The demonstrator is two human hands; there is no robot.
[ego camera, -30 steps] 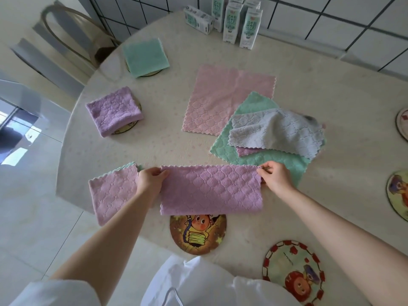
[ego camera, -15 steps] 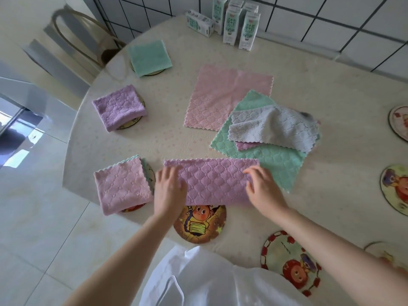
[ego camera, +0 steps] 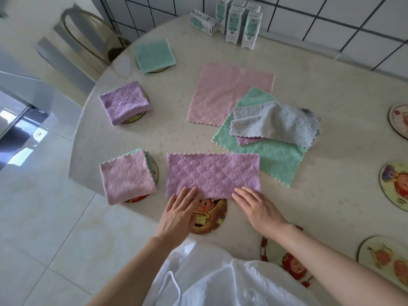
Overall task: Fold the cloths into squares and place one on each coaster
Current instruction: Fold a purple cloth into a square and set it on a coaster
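Note:
A purple cloth (ego camera: 213,173), folded into a long rectangle, lies flat near the table's front edge. My left hand (ego camera: 178,214) and my right hand (ego camera: 257,207) lie flat with straight fingers, fingertips on its near edge. That edge overlaps a cartoon coaster (ego camera: 209,217). Folded squares sit on three coasters at the left: a pink one (ego camera: 128,176), a purple one (ego camera: 124,102), a green one (ego camera: 155,55). Unfolded pink (ego camera: 229,91), green (ego camera: 276,157) and grey (ego camera: 273,122) cloths lie beyond.
Bare coasters lie at the front right (ego camera: 287,263) and along the right edge (ego camera: 394,184), (ego camera: 385,259), (ego camera: 399,120). Milk cartons (ego camera: 234,21) stand at the back by the tiled wall. A chair (ego camera: 86,34) stands at the far left. The table edge (ego camera: 75,155) curves on the left.
My hands let go of the far corners and slid back across the folded purple cloth, smoothing it down to its near edge. The cloth now lies flat in half.

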